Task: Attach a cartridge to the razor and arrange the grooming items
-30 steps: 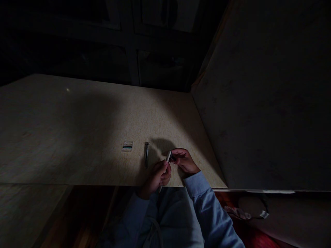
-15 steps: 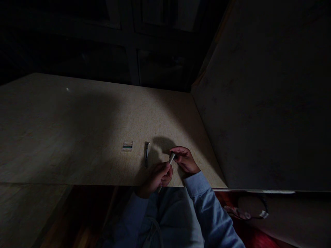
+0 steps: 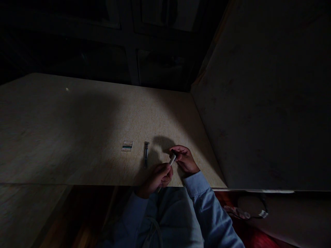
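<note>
The razor (image 3: pixel 146 155) lies on the table (image 3: pixel 144 113), its T-shaped head at the far end. Just right of the razor, the left hand (image 3: pixel 159 176) has its fingers clamped on a slim white rod (image 3: pixel 172 158). Farther right of the razor, the right hand's (image 3: pixel 185 160) fingers pinch a small dark piece (image 3: pixel 174 152) at the rod's far tip, too dim to make out. Left of the razor, near its head, lies a clear plastic case (image 3: pixel 127 146) with a green strip.

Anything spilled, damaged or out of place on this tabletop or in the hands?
Nothing stands out. The clear case and razor-like tool lie apart on the tabletop, while the left hand grips a pale stick; dim light could hide fine damage.
</note>
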`<state>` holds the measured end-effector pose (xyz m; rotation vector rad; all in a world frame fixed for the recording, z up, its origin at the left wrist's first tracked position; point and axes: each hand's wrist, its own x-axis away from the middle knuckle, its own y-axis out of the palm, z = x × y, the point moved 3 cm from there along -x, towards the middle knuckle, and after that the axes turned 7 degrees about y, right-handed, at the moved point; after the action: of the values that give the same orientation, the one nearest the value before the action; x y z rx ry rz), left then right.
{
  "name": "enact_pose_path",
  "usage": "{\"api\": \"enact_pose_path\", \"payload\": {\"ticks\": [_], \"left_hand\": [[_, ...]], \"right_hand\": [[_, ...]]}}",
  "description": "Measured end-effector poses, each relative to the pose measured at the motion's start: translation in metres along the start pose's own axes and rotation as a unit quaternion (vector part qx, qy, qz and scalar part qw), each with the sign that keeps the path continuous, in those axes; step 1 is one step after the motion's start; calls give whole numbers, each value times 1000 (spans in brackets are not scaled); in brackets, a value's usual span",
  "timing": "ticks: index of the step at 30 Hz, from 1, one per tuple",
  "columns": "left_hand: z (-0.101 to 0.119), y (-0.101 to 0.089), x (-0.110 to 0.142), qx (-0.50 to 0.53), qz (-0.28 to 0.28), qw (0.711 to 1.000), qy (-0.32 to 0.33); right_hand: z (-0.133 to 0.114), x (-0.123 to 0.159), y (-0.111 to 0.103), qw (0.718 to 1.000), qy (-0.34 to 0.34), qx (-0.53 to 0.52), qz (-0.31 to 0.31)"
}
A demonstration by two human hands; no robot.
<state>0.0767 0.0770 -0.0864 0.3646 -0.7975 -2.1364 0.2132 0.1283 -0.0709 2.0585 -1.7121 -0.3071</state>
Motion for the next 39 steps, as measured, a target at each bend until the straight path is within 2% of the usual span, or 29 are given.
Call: {"api": "enact_pose_path", "payload": {"ticks": [6,11,15,21,25,31,39], "left_hand": [[6,-1,-3,42,76,993,75],[9,1,-7,39,185,979,73],[10,1,-10,66,231,968,69],[15,2,-13,66,213,975,22],[17,2,-13,72,232,970,31],[15,0,-12,98,227,968,42],[13,-2,-12,95,228,968,54]], "right_hand": [[-1,0,3,1000,0,-8,-12],[0,-1,8,997,7,67,-27],[4,-3,7,994,-8,103,-29],[5,-3,5,991,-28,133,-13],[4,-4,7,990,-29,139,-8],[3,-2,9,992,-24,126,-11],[0,1,5,989,-35,140,27]]}}
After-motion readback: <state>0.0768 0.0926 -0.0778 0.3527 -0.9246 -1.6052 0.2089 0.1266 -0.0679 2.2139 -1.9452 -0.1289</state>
